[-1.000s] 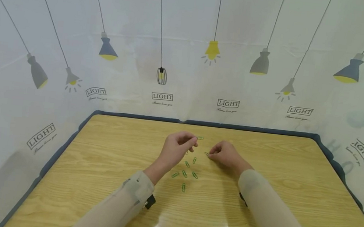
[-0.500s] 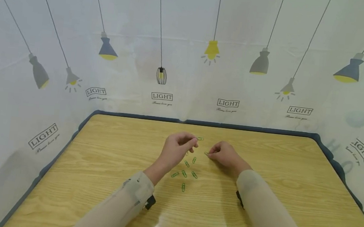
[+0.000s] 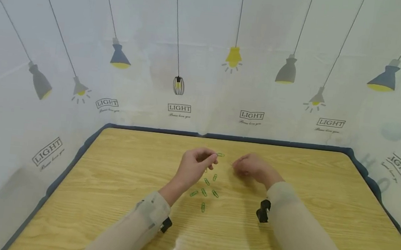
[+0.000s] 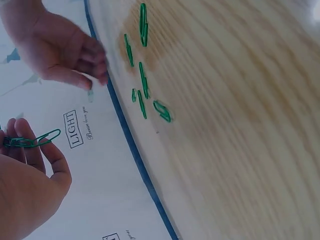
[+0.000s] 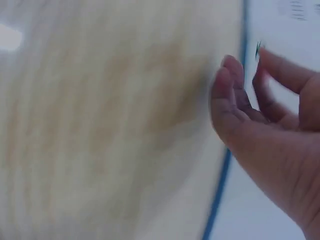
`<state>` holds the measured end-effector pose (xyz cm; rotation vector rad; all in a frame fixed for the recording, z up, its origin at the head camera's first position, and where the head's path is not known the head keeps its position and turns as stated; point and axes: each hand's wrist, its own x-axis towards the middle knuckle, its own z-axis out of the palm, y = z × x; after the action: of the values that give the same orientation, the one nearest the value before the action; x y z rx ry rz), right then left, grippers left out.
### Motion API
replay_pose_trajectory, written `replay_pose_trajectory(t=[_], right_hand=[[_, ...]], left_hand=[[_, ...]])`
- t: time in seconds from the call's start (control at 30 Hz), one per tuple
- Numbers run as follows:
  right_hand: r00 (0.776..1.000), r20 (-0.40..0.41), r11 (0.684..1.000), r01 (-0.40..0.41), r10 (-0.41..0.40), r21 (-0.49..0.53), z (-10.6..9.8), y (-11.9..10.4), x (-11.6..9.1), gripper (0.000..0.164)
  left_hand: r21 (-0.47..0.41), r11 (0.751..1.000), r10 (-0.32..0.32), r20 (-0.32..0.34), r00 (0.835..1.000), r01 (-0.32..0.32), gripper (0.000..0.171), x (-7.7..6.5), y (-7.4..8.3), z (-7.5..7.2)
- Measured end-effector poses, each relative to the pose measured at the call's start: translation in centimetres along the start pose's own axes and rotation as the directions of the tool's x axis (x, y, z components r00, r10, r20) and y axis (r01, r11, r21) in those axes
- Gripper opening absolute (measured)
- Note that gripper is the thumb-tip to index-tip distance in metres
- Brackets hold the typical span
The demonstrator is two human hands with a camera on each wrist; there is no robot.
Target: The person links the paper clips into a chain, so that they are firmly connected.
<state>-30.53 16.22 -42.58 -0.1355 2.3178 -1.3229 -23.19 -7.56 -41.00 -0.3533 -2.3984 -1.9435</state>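
My left hand [image 3: 193, 166] pinches a green paper clip [image 3: 221, 155], which sticks out to the right past the fingertips. The left wrist view shows more green wire packed behind that clip [image 4: 49, 136], across the fingers of the left hand [image 4: 35, 175]. To the right, my right hand [image 3: 254, 168] is held apart from the left, thumb and index finger together. A small green tip of a paper clip [image 5: 258, 50] shows at the fingertips of the right hand [image 5: 270, 110]; most of this clip is hidden.
Several loose green paper clips lie on the wooden table [image 3: 137, 167] below and between the hands, one paper clip [image 3: 203, 207] nearest me. A white cloth wall [image 3: 207, 60] printed with lamps stands behind the table's dark blue edge [image 3: 156, 129].
My right hand has turned and shifted slightly right, and its clip no longer shows in the head view. The left hand and the loose clips stay where they were.
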Motion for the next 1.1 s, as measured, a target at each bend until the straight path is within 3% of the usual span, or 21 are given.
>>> replay_pose_trajectory(t=[0.13,0.3,0.6,0.87,1.1], right_hand=[[0.999,-0.051,0.986,0.001,0.008,0.167,-0.9,-2.0,-1.3,0.038],[0.993,-0.105,0.973,0.082,-0.060,0.216,-1.0,-4.1,-3.8,0.033],[0.954,-0.237,0.921,0.253,-0.186,0.297,2.4,-4.9,-8.3,0.034],[0.897,-0.390,0.872,0.350,-0.207,0.342,4.9,-4.3,-10.0,0.032],[0.879,-0.444,0.884,0.337,-0.172,0.324,6.2,-4.1,-9.9,0.028]], left_hand=[[0.006,0.999,0.032,0.017,0.999,-0.032,0.023,0.0,0.0,0.1],[0.008,0.999,0.038,0.023,0.999,-0.039,0.022,-0.4,0.0,0.2],[0.080,0.992,0.097,0.005,0.995,-0.097,0.018,-1.2,0.4,0.0],[0.212,0.959,0.192,0.003,0.981,-0.188,0.016,-1.5,0.4,0.4],[0.314,0.910,0.270,0.045,0.962,-0.270,0.020,-1.5,0.4,0.9]])
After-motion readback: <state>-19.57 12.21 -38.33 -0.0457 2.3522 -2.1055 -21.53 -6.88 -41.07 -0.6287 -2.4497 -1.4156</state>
